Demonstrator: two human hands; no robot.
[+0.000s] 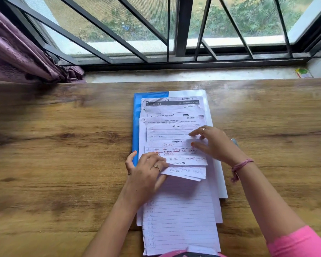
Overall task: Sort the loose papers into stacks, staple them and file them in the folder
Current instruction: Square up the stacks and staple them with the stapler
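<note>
Blue folder (136, 115) mostly under papers (174, 130); small grey object (234, 141) behind right hand (217, 143), unidentifiable.

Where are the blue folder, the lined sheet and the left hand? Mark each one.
blue folder (136, 115), head view, on its bare left edge beside the papers.
lined sheet (182, 216), head view, on its ruled middle.
left hand (146, 171), head view, on the back of the hand.

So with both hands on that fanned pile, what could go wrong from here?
1. The loose white papers overlap unevenly on the blue plastic folder; sheets could slide or get mis-sorted.
2. The left hand bends the folded slips, risking creases.
3. The right hand hides a small metallic object beside it.
</note>
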